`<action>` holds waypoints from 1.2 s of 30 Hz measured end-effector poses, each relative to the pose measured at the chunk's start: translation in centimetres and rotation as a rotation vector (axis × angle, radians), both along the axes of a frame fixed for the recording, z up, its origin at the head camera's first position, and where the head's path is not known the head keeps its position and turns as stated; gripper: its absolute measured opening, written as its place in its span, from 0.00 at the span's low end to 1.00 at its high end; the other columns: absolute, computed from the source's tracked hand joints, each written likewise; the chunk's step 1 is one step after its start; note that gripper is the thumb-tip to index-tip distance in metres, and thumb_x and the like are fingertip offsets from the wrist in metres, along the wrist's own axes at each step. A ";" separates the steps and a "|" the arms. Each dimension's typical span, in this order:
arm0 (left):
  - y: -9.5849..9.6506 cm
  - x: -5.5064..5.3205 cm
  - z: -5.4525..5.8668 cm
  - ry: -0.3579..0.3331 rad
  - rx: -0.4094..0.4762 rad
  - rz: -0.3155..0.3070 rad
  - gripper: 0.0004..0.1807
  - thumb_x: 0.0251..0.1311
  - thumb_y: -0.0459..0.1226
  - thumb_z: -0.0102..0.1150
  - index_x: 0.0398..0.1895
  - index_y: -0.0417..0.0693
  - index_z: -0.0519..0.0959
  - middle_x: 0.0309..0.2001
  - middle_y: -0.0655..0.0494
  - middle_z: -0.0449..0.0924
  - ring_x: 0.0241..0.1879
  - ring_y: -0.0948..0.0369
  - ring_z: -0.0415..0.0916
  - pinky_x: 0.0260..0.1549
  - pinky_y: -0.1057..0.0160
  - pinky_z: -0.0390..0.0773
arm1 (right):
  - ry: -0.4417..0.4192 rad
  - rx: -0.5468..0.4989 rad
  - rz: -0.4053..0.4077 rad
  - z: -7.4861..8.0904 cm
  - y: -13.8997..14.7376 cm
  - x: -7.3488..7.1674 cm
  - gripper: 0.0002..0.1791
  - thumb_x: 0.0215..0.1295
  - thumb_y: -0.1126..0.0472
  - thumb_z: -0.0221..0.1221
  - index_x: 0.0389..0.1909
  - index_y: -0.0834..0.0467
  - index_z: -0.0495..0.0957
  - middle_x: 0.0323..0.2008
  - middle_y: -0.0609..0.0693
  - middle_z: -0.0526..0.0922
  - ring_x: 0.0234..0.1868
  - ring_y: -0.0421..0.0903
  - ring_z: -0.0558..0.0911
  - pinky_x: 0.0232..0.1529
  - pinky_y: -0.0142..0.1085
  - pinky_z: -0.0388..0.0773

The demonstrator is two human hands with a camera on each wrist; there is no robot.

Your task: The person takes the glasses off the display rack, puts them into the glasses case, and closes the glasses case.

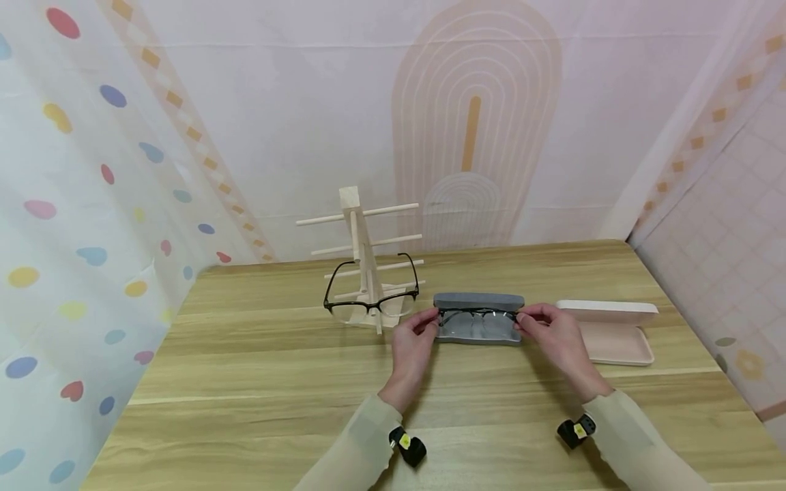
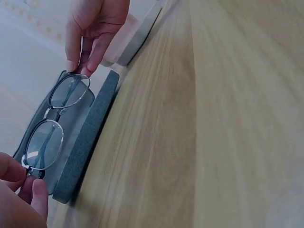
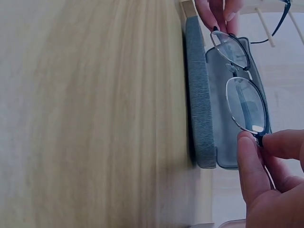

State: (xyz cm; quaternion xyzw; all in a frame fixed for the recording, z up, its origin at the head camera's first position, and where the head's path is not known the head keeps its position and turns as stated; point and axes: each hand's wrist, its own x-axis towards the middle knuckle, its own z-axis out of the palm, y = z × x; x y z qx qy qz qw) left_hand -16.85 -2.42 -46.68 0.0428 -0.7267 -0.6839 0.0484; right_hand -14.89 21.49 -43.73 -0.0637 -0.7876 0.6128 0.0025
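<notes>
A pair of dark-framed eyeglasses point(image 1: 480, 311) is held by both hands over an open grey glasses case point(image 1: 479, 337). My left hand point(image 1: 414, 348) pinches the left end of the frame between thumb and fingers. At the opposite end, my right hand point(image 1: 557, 341) pinches the other hinge corner. In the left wrist view the lenses of the eyeglasses point(image 2: 43, 144) have thin metal lower rims, and the temples lie folded behind them. The right wrist view shows the grey case point(image 3: 202, 95) lying open beneath the eyeglasses point(image 3: 247, 105).
A wooden glasses stand point(image 1: 366, 259) with several pegs is left of the case, carrying a second pair of black-framed eyeglasses point(image 1: 372, 305). To the right, a pale pink case point(image 1: 616, 343) lies open. Behind the wooden table point(image 1: 258, 395) hangs a patterned cloth point(image 1: 307, 102).
</notes>
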 end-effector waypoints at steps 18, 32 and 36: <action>-0.2 -0.6 -0.5 0.020 -0.110 -0.045 0.14 0.60 0.24 0.60 0.48 0.32 0.87 0.45 0.41 0.88 0.45 0.51 0.85 0.43 0.65 0.83 | 0.021 0.091 0.026 -0.7 0.0 -0.9 0.12 0.71 0.72 0.58 0.49 0.78 0.79 0.41 0.65 0.86 0.34 0.33 0.85 0.39 0.26 0.84; -0.7 -0.3 -0.7 0.050 -0.239 -0.078 0.15 0.55 0.24 0.63 0.46 0.35 0.88 0.44 0.45 0.85 0.40 0.58 0.79 0.41 0.64 0.79 | 0.021 0.191 0.034 -0.9 0.0 -1.0 0.11 0.71 0.70 0.60 0.47 0.75 0.83 0.37 0.60 0.88 0.34 0.35 0.84 0.36 0.24 0.82; -0.8 -0.3 -0.7 0.045 -0.241 -0.093 0.16 0.55 0.24 0.63 0.48 0.34 0.87 0.46 0.44 0.84 0.42 0.56 0.79 0.43 0.62 0.79 | 0.029 0.245 0.039 -0.9 0.1 -1.0 0.10 0.70 0.70 0.59 0.45 0.73 0.84 0.36 0.59 0.88 0.34 0.37 0.83 0.34 0.24 0.80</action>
